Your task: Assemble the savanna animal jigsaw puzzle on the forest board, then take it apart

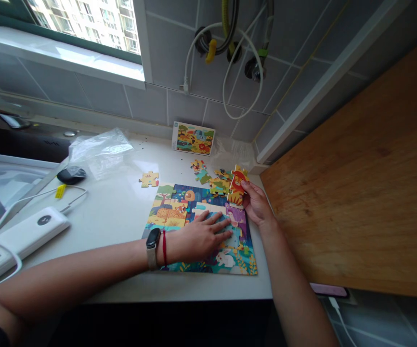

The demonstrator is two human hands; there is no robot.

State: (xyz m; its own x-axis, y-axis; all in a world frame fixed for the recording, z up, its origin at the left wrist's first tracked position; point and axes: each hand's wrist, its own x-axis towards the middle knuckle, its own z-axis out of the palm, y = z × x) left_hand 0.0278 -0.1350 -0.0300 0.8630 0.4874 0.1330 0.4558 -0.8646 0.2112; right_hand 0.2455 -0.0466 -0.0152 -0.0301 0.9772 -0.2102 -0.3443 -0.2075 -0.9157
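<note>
A colourful jungle-scene jigsaw puzzle [170,212] lies assembled in large part on the white counter [114,241]. My left hand [201,236] rests flat on its middle, fingers spread over a teal area, holding nothing. My right hand [255,202] grips a joined cluster of orange and red jigsaw pieces [237,185] at the puzzle's upper right corner. Beyond the puzzle lie loose jigsaw pieces [203,172], and a single yellow piece [149,179] sits apart on the left. A picture card of the scene [193,138] leans against the tiled wall.
A crumpled clear plastic bag [100,152] and a black object [71,174] lie at the left, near a white power bank [31,236] with its cable. A wooden board [356,168] rises along the right. Hoses [226,48] hang on the grey tile wall.
</note>
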